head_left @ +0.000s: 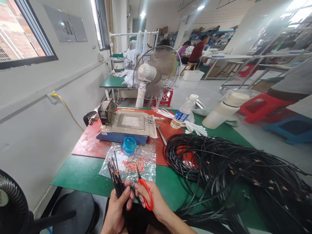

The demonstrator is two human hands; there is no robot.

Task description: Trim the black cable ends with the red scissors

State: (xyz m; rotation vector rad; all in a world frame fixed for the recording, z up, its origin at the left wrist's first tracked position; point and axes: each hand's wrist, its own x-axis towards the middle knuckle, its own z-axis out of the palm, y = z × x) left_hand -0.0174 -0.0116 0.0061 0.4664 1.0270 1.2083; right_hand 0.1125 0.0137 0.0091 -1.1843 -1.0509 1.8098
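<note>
My left hand (118,208) is closed round a bunch of thin black wires (114,172) whose stripped ends point up and away from me. My right hand (151,200) grips small scissors with red handles (146,191), the blades pointing up beside the wire bunch. Both hands sit at the near edge of the green table (80,172), just in front of a clear plastic bag of small red parts (133,164).
A big heap of coiled black cable (231,172) fills the right of the table. Behind the bag lie a blue cap (129,145), a metal solder pot unit (129,125) on a red mat, a water bottle (183,112), a white tumbler (225,110) and a standing fan (156,73). People sit working at far tables.
</note>
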